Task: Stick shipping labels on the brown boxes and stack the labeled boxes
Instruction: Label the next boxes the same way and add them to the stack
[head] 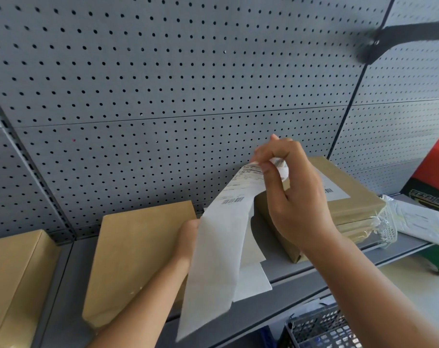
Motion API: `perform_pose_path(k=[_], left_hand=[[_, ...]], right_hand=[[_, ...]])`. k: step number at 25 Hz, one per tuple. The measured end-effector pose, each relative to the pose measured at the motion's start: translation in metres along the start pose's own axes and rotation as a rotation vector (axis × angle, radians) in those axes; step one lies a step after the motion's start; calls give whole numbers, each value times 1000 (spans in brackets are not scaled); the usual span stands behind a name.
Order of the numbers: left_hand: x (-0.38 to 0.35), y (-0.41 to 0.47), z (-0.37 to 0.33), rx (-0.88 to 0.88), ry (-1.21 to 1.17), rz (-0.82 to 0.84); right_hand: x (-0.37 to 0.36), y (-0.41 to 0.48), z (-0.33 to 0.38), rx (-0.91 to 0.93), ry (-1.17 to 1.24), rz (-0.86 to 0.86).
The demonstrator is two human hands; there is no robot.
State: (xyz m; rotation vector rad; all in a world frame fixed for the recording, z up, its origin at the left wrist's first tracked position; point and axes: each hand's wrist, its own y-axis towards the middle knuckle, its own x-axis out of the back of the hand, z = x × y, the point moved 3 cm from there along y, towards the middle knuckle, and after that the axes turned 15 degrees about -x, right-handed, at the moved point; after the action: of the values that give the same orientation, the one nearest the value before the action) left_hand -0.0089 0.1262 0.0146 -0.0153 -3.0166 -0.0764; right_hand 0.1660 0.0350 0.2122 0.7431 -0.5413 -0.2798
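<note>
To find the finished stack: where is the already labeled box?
In the head view, the labeled box lies on the shelf at right, atop other boxes, behind the right hand.

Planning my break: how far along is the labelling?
Done: a labelled box tops the stack at right. In hand: the right hand peels a label off its backing sheet, held by the left hand. Left: the centre box and far-left box show no label, unstacked.

The label strip (213, 247) hides most of the left hand (187, 231). Its print is too blurred to read. The leftmost brown box (12, 280) is cut by the left edge.
</note>
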Motion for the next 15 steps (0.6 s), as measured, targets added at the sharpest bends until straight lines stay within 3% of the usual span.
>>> perform_pose_path(k=[2, 7, 12, 15], left_hand=[[-1, 3, 9, 21, -71, -8], [-4, -1, 6, -139, 108, 46], [-5, -16, -19, -161, -13, 41], [-2, -22, -28, -181, 30, 84]], right_hand=[[6, 2, 12, 61, 20, -24], [17, 5, 34, 162, 83, -63], [20, 5, 42, 159, 152, -54], [15, 6, 40, 102, 88, -13]])
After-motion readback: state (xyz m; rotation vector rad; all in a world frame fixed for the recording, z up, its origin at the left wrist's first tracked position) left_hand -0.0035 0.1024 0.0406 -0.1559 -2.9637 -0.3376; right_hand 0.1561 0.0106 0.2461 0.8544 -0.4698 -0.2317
